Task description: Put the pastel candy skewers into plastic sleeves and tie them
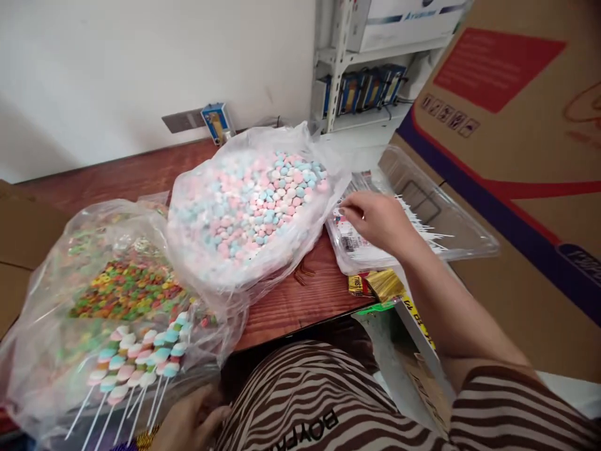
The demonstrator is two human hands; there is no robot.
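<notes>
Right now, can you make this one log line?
left hand: near skewers | right hand: over clear box, near sticks | middle bag: pastel sweets | left bag: colourful rings

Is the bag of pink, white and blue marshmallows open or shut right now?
Open: in the bag, marshmallows toward the right show crisp and uncovered, while those at left look hazy through its plastic.
</notes>
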